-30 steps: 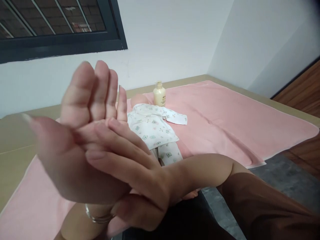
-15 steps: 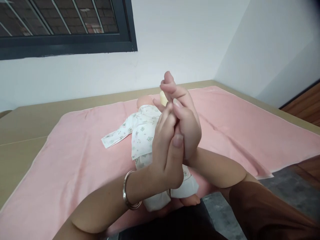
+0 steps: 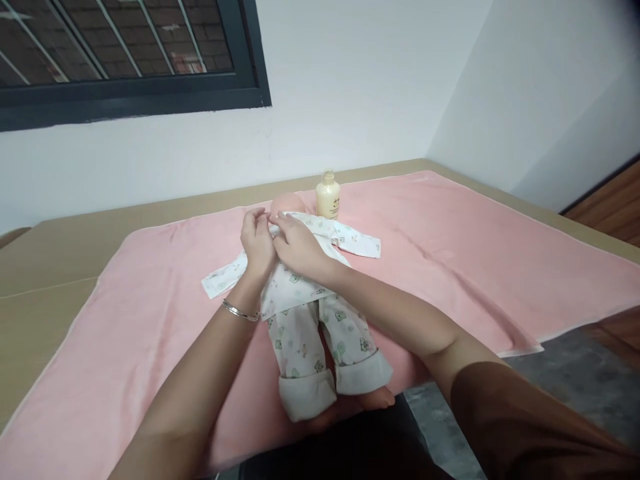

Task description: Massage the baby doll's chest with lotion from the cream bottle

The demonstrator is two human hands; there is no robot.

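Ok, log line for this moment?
left hand: on doll's top | right hand: on top at collar | doll: lying on pink towel

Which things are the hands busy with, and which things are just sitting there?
Busy with:
- left hand and right hand, both at the collar of the doll's patterned top
- the doll lying on its back

Just sitting there:
- cream bottle beside the doll's head
- pink towel under the doll
- barred window
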